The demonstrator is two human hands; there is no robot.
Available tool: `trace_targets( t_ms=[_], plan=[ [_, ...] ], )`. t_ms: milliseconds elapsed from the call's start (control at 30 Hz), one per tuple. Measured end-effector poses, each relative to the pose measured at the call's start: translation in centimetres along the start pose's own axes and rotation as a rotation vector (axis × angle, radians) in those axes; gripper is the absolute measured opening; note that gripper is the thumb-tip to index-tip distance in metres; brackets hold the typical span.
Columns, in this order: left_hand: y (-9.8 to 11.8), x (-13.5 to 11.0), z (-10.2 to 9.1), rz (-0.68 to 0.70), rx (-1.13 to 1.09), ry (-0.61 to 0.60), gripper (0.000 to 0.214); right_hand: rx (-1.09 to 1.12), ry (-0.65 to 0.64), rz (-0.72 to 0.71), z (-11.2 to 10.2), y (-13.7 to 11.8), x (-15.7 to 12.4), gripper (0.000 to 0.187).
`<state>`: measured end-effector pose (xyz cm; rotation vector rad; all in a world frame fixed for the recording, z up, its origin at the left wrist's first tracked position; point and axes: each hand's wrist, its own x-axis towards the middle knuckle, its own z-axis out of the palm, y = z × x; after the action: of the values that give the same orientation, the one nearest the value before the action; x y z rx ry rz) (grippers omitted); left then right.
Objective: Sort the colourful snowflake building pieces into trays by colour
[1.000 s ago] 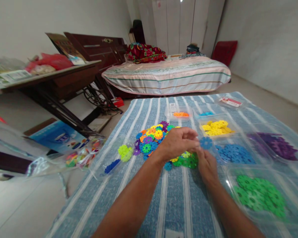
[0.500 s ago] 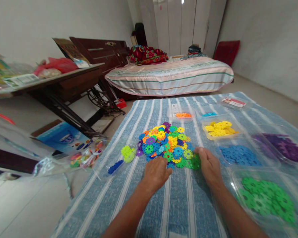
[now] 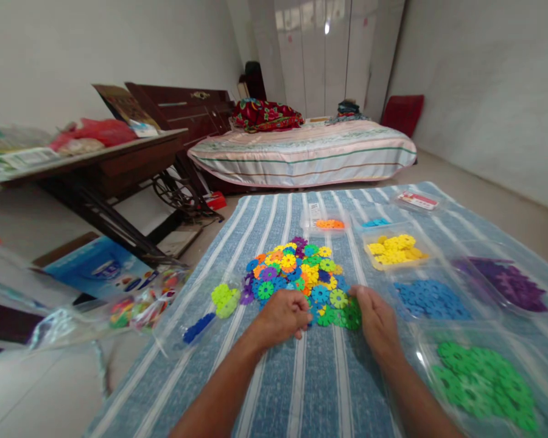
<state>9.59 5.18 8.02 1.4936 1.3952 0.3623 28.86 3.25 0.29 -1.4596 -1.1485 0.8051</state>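
A heap of flower-shaped plastic discs [image 3: 287, 263] in many colours lies on the striped cloth in front of me. My left hand [image 3: 281, 319] is at the heap's near edge, its fingers curled together; whatever they may hold is hidden. At the near right side of the heap, my right hand [image 3: 377, 316] has its thumb and fingers closed on green flower discs [image 3: 353, 314]. To the right, clear plastic boxes hold sorted discs: green discs [image 3: 484, 377], blue discs [image 3: 432, 299], yellow discs [image 3: 395, 248] and purple discs [image 3: 506, 283].
Farther back are boxes with orange discs [image 3: 329, 224] and light-blue discs [image 3: 375, 222], and a lidded box [image 3: 418, 199]. Left of the heap, a clear box holds lime discs [image 3: 225, 300] and dark-blue discs [image 3: 198, 328]. A sewing-machine table [image 3: 119, 161] and a bed [image 3: 301, 152] stand beyond.
My left hand has turned so that its curled fingers show more. My right hand stays by the green discs. The whole view has shifted slightly.
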Motion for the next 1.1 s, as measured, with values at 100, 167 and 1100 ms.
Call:
trace_targets(
  t_ms=[100,167,1100],
  plan=[
    [3.4,2.7,-0.2,0.064,-0.037,0.038,0.009,0.003,0.003,0.001,0.1,-0.2,0.1,0.050],
    [6.7,5.4,0.1,0.109,-0.078,0.075,0.010,0.014,0.003,-0.008,0.2,-0.3,0.1,0.049],
    [4.2,4.6,6.9,0.298,0.843,0.061,0.028,0.159,0.056,0.049,-0.2,0.9,0.2,0.058]
  ],
)
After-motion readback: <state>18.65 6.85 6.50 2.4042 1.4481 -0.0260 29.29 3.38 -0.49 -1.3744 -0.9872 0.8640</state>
